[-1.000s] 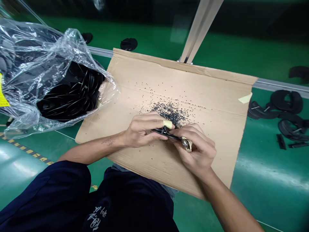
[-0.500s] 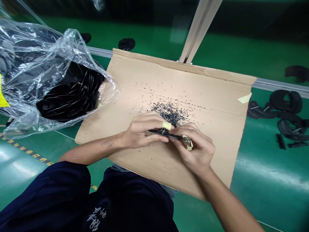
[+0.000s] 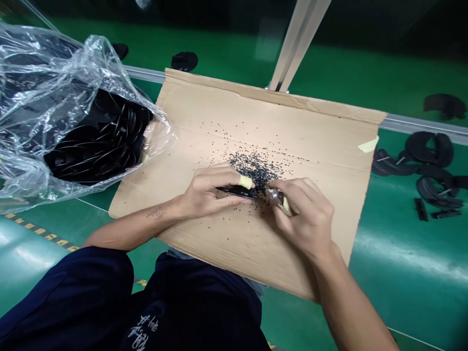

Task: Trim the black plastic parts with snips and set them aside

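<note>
My left hand [image 3: 215, 187] is closed on a thin black plastic part [image 3: 237, 193], held nearly edge-on. Pale yellow tape wraps one of its fingers. Much of the part is hidden by my fingers. To its right, apart from the part, my right hand [image 3: 305, 212] is closed around a small metal tool [image 3: 276, 196] with a shiny end and something pale by the palm; its exact kind does not show. Beneath and beyond both hands, a heap of tiny black plastic scraps [image 3: 256, 168] lies on a cardboard sheet [image 3: 193, 105].
At the left, an open clear plastic bag [image 3: 87, 73] holds many black disc-shaped parts [image 3: 98, 146]. Curved black pieces [image 3: 431, 151] lie on the green floor [image 3: 395, 278] at the right. Behind the cardboard stands a glass panel with a metal post [image 3: 300, 46].
My right hand has drawn away to the right from the black part with the tool. My left hand, still gripping the part, has shifted slightly left and up.
</note>
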Action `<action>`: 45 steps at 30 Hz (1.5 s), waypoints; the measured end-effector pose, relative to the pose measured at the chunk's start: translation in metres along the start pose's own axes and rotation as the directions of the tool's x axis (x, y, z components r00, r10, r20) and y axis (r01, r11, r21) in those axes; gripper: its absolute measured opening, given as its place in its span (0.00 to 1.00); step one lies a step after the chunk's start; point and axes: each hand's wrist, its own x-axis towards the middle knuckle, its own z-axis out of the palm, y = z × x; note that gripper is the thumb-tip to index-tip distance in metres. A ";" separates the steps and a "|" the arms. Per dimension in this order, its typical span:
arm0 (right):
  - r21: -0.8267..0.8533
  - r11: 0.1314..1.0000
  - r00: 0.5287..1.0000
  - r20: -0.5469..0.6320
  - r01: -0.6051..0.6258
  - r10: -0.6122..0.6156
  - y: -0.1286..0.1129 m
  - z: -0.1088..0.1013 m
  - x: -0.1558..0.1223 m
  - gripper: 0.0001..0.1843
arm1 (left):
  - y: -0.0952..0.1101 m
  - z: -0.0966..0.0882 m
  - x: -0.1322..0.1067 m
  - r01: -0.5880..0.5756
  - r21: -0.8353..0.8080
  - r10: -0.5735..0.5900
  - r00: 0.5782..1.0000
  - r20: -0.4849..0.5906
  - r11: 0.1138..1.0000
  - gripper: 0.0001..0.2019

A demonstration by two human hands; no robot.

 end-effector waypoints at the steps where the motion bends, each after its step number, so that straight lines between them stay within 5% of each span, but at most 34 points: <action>1: -0.019 1.000 0.999 0.023 0.022 -0.022 0.000 0.000 -0.001 0.12 | 0.000 0.000 0.000 -0.012 -0.006 0.012 1.000 0.010 1.000 0.11; 10: -0.097 0.993 0.995 0.079 0.066 -0.058 -0.004 0.003 -0.004 0.12 | 0.002 0.000 0.000 -0.052 -0.033 0.055 0.994 0.095 0.998 0.09; 19: -0.258 0.961 0.994 0.056 0.102 -0.090 -0.010 0.001 -0.003 0.07 | 0.000 0.004 -0.002 -0.066 -0.075 0.071 0.995 0.072 0.995 0.09; 23: 0.024 0.997 0.995 0.078 -0.072 0.069 -0.013 0.003 -0.003 0.10 | 0.001 0.005 -0.001 -0.053 -0.087 0.057 0.997 0.053 0.995 0.09; 27: 0.357 0.880 0.950 0.127 -0.313 0.286 -0.015 -0.001 0.004 0.05 | 0.001 0.006 -0.001 -0.029 -0.019 0.029 1.000 0.009 0.999 0.10; 33: 0.501 0.840 0.977 0.141 -0.210 0.160 -0.013 -0.003 0.007 0.04 | 0.000 0.006 -0.005 0.036 -0.088 -0.028 0.996 0.089 0.995 0.19; 37: 0.488 0.867 0.994 0.077 -0.100 0.072 -0.010 -0.001 0.005 0.05 | 0.001 0.000 0.000 0.378 -0.394 -0.279 0.916 0.288 0.838 0.32; 41: 0.549 0.833 0.993 0.115 -0.064 0.000 -0.012 -0.002 0.005 0.06 | 0.001 -0.006 0.005 0.617 -0.440 -0.406 0.775 0.484 0.652 0.16; 45: 0.557 0.828 0.986 0.160 -0.055 -0.042 -0.014 -0.002 0.002 0.06 | 0.002 -0.009 0.006 0.670 -0.448 -0.407 0.728 0.552 0.592 0.12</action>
